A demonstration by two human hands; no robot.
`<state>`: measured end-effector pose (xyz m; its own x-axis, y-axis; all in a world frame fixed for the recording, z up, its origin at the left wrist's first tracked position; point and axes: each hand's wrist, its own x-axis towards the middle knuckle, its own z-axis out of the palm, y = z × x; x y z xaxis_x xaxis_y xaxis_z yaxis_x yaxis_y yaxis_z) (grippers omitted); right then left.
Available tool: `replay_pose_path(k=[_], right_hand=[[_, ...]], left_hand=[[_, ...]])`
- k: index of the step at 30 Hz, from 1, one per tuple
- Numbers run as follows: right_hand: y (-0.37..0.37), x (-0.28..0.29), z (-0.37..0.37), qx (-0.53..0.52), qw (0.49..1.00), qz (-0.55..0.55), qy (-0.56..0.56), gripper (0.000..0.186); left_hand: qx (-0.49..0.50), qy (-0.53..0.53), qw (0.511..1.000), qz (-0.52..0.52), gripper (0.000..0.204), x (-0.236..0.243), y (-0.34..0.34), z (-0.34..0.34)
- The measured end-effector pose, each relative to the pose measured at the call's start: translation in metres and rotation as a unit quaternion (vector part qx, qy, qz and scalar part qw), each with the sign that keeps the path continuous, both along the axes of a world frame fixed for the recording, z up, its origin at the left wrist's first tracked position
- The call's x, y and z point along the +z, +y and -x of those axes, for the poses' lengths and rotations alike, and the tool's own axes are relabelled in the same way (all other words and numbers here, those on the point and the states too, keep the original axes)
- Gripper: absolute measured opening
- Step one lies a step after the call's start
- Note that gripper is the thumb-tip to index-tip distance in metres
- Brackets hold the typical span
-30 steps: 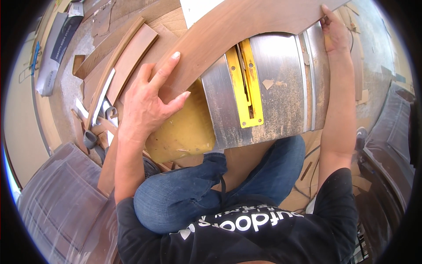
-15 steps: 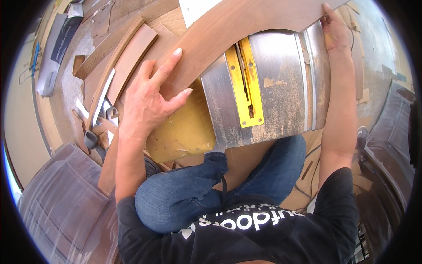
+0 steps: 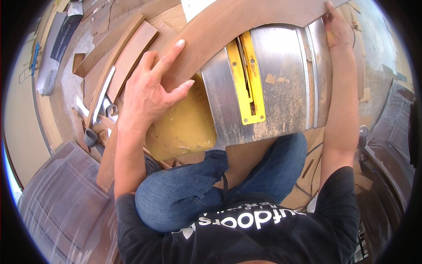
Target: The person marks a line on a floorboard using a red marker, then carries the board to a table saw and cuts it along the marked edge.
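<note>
A long brown wooden board [image 3: 246, 15] lies across the far part of a table saw [image 3: 285, 97] with a worn metal top. Its near edge has a shallow curved cut-out. At the board's left end, my left hand [image 3: 151, 90] grips it, index finger stretched over the face and thumb along the near edge; the other fingers are partly hidden. My right hand [image 3: 338, 33] holds the right end, thumb on top and fingers largely hidden beneath. Between my hands, the saw's yellow slotted insert [image 3: 257, 103] shows on the near side of the board. The blade is hard to make out.
A yellow panel [image 3: 184, 127] adjoins the saw's left side. Wooden strips [image 3: 134, 57] and offcuts lie to the left. Plastic-wrapped brown panels [image 3: 63, 193] stand at lower left, with more [image 3: 393, 132] at right. A cable [image 3: 311, 185] runs near my bent legs.
The view has shifted slightly against the saw. Both hands keep their hold on the board, which has barely moved.
</note>
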<state>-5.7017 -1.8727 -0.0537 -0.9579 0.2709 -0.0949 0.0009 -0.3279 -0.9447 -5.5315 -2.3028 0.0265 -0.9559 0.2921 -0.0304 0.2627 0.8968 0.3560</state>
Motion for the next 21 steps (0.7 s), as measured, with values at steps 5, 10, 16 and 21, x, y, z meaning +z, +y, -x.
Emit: replay_pose_path(k=[5, 10, 16, 21], right_hand=[[0.012, -0.009, 0.003, 0.006, 1.0, 0.008, 0.005, 0.031], [0.012, -0.009, 0.004, -0.015, 1.0, -0.015, -0.006, 0.031], [0.013, -0.011, 0.004, 0.001, 0.999, 0.031, -0.007, 0.031], [0.004, -0.005, 0.001, 0.017, 1.0, 0.022, 0.009, 0.03]], left_hand=[[0.01, -0.02, 1.0, 0.006, 0.081, -0.001, 0.0, -0.002], [0.003, -0.008, 1.0, 0.011, 0.082, -0.001, -0.002, -0.005], [0.004, -0.008, 1.0, 0.005, 0.081, -0.001, -0.003, -0.007], [0.004, -0.008, 1.0, 0.012, 0.08, 0.001, -0.003, -0.007]])
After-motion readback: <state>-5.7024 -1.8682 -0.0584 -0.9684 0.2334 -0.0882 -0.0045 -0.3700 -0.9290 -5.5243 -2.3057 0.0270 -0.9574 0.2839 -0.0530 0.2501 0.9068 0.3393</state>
